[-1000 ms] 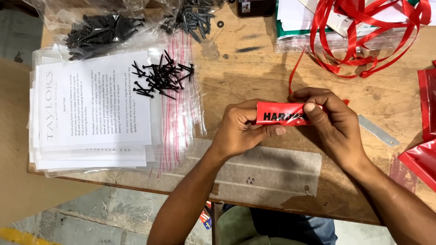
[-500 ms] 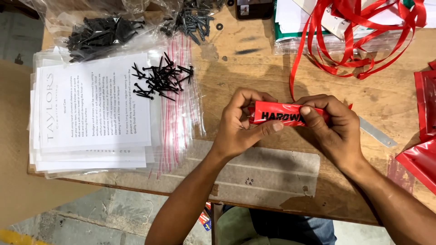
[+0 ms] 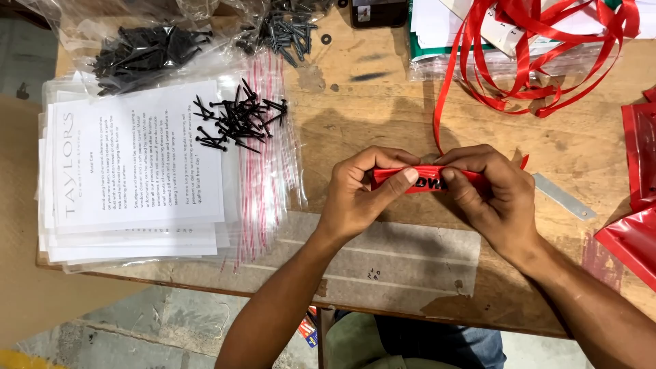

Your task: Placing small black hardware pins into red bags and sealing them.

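red printed strip of glossy paper [image 3: 427, 179] sits pinched between both hands above a worn wooden table [image 3: 383, 116], its middle showing white lettering.

the table has a pale taped patch near its front edge and stands over a grey concrete floor [image 3: 171, 328], with a tan board to the left.

clear plastic bags with red zip lines [image 3: 263, 171] lie stacked at the left, holding white printed sheets [image 3: 137, 157]; a loose heap of black screws [image 3: 236, 119] rests on top of them. further back, more dark screws sit in a crumpled clear bag [image 3: 147, 55], and grey ones [image 3: 287, 31] spill beside it. a tangle of red ribbon [image 3: 540, 48] lies at the far right over a stack of white papers, and red foil pouches [image 3: 639, 198] lie at the right edge.

left hand [image 3: 359, 195] presses thumb and fingers together on the strip's left end; right hand [image 3: 495, 198] clamps the right end, fingers curled over its top edge. a flat metal strip [image 3: 564, 196] lies just beside the right hand.
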